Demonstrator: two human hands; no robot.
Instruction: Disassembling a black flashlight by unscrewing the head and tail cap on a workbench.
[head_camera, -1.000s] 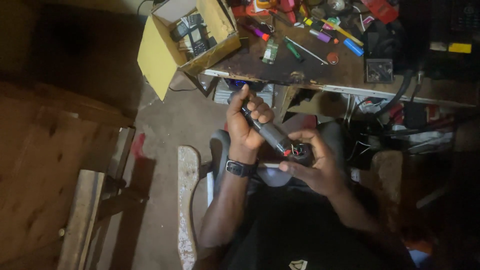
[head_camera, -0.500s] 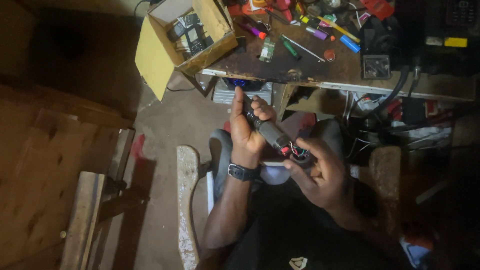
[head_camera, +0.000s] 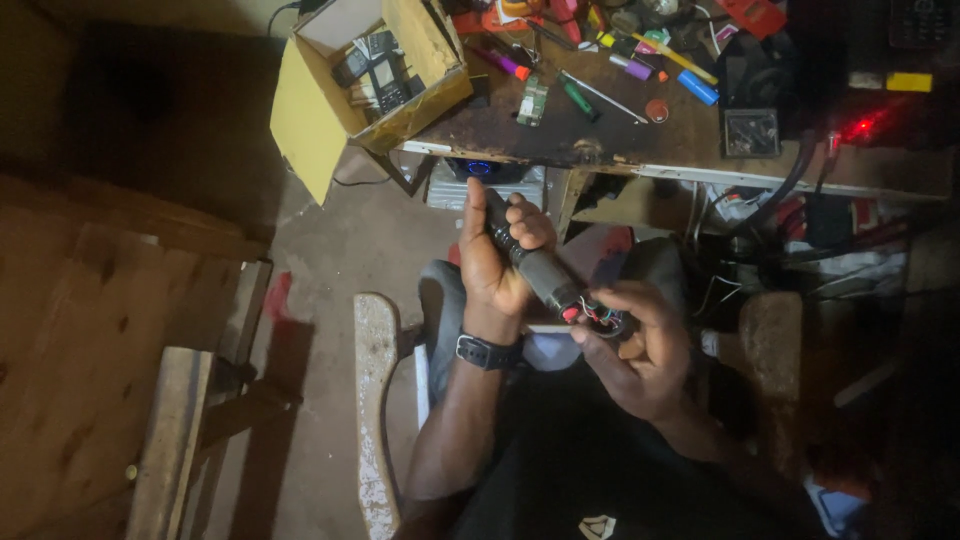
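The dark torch (head_camera: 530, 262) is gripped around its barrel by the left hand (head_camera: 492, 262), held over the lap below the cluttered surface (head_camera: 520, 135). Compared with a second ago, the barrel is tilted more steeply and raised slightly. The right hand (head_camera: 640, 350) is closed on the opened end, where red wires (head_camera: 592, 315) are exposed.

An open box (head_camera: 385, 70) sits on the worktop's (head_camera: 500, 130) left corner; tools (head_camera: 640, 50) lie scattered to its right, and a board (head_camera: 375, 410) rests on the floor (head_camera: 330, 250) below
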